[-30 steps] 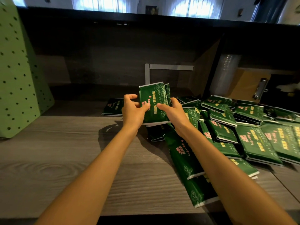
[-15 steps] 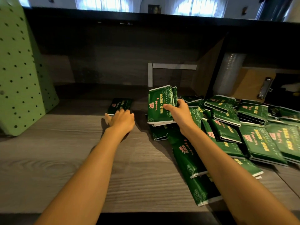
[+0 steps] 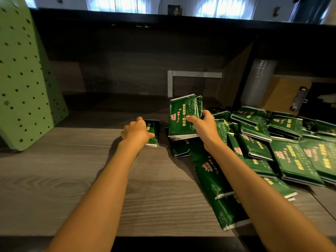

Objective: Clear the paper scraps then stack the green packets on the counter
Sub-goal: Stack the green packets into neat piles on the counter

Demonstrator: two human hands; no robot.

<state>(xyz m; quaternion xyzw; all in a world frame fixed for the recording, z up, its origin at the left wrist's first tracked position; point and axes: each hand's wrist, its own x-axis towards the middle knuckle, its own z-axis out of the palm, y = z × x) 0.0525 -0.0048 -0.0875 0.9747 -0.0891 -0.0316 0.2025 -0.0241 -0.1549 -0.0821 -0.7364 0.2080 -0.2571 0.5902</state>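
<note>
Right hand (image 3: 203,128) gripping upright packet bundle (image 3: 182,118), left hand (image 3: 137,131) grasping flat packet (image 3: 153,132)

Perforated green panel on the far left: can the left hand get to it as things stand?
Probably yes. The left hand rests on a lone green packet, and only bare counter lies between it and the perforated green panel. It would have to release the packet first.

both arms reach forward; left hand (image 3: 137,130) palm-down with fingers curled, right hand (image 3: 204,125) gripping, thumb on top.
</note>
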